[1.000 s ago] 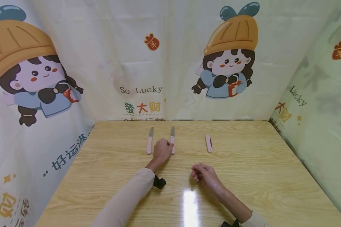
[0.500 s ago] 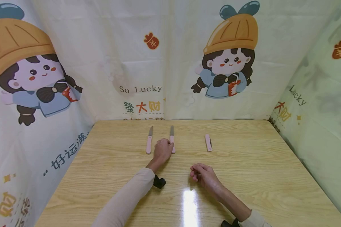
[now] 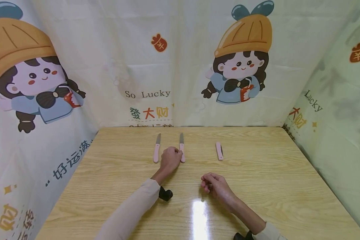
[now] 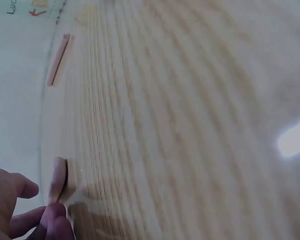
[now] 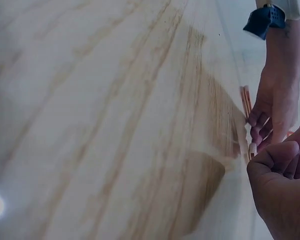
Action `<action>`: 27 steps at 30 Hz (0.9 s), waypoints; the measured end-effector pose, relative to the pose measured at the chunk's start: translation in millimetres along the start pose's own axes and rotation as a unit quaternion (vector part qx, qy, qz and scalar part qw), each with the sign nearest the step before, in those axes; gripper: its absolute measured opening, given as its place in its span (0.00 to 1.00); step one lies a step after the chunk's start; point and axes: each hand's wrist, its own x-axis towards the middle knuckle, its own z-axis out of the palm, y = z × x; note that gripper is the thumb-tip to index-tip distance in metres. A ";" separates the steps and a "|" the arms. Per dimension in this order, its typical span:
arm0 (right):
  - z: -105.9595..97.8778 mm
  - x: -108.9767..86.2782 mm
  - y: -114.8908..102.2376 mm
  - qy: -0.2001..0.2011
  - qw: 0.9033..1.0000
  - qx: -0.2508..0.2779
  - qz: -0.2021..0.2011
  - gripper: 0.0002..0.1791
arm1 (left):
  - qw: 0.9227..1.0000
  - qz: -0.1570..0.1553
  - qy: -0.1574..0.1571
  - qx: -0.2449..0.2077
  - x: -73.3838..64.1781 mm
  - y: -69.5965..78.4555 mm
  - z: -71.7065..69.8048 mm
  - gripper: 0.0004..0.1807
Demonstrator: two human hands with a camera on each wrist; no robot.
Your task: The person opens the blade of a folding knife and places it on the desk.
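Observation:
A folding knife (image 3: pixel 181 146) with a pink handle lies unfolded near the back of the table, its blade pointing away. My left hand (image 3: pixel 170 158) holds its handle from the left side, fingertips on the pink part. In the left wrist view, the curled fingers (image 4: pixel 55 220) hide part of that handle. Left of this hand lies another unfolded pink knife (image 3: pixel 156 152). Farther right is a folded pink knife (image 3: pixel 219 151), its blade tucked into the handle. My right hand (image 3: pixel 219 190) hovers above the table with loosely curled fingers, holding nothing.
All three knives lie on a light wood table (image 3: pixel 258 180). Printed cloth curtains (image 3: pixel 192 66) stand along its back and sides. Black wrist gear (image 3: pixel 165 194) sits below the left hand. A bright reflection marks the table's front.
The middle knife's handle has tilted very slightly under my left hand, its near end going right. My right hand stays in place. The head view has shifted a little.

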 end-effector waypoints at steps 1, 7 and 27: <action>-0.1 -0.1 -0.9 -0.002 1.000 -0.002 0.000 0.15 | 1.000 -0.001 -0.001 0.001 -1.3 -0.1 -2.1 0.10; -5.2 2.5 -9.2 -0.002 1.000 -0.020 -0.007 0.16 | 1.000 0.005 0.001 0.014 -11.0 -0.8 -14.3 0.16; -32.0 13.0 -37.2 0.031 0.978 -0.186 -0.090 0.20 | 0.993 0.104 -0.052 0.031 -61.2 29.6 -35.1 0.18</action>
